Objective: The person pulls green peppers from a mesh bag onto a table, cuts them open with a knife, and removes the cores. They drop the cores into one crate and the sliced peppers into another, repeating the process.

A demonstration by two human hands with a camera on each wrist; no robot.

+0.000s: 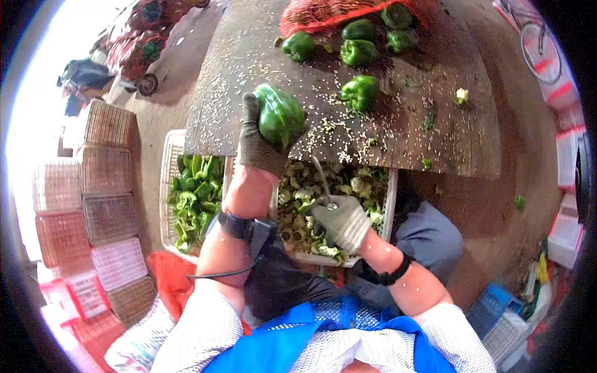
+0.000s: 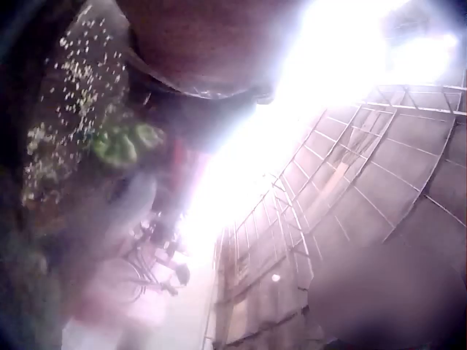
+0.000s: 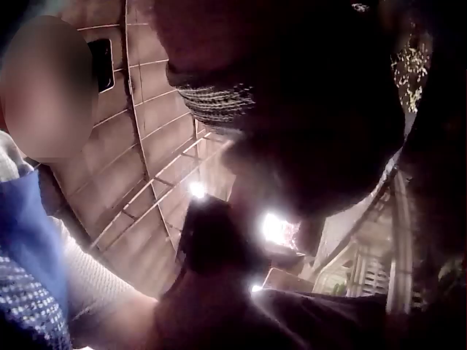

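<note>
In the head view my gloved left hand (image 1: 261,146) grips a large green bell pepper (image 1: 281,115) just above the near edge of the board. My gloved right hand (image 1: 345,221), lower and to the right, holds a thin, slightly curved metal tool (image 1: 323,175) by its near end, with the far end pointing up toward the board. Beneath that hand is a white crate (image 1: 390,205) of pale pepper cores and green scraps. One whole bell pepper (image 1: 359,93) sits on the board beyond the hands. Both wrist views are dark or glaring and show little of the grips.
Seeds are scattered over the wooden board (image 1: 236,74). At its far end several peppers lie by a red mesh sack (image 1: 329,15). A second white crate (image 1: 171,205) holds cut green pepper pieces (image 1: 193,217). Stacked crates (image 1: 109,168) stand at the left.
</note>
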